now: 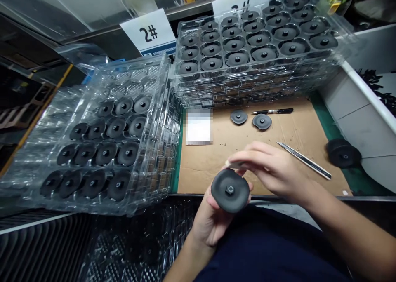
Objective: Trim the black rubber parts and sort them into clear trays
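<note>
My left hand (212,224) grips a black round rubber-like disc (222,196) with a small raised hub at its centre. The disc's face is tilted up toward me, over the front edge of the cardboard. My right hand (272,168) is bent over the disc's far rim, fingers pressed together. Something small and pale shows at those fingertips, but I cannot make out what it is. Beyond my hands, two similar discs, a left one (239,117) and a right one (262,122), lie on the cardboard (201,170). A utility knife (306,161) rests to the right of them.
A clear tray stack (154,150) with several discs stands at left; another stack (247,78) spans the back. Behind them is a "2#" sign (151,32). A pen (274,111), a blurred white paper (199,129) and dark discs (343,153) lie on the bench.
</note>
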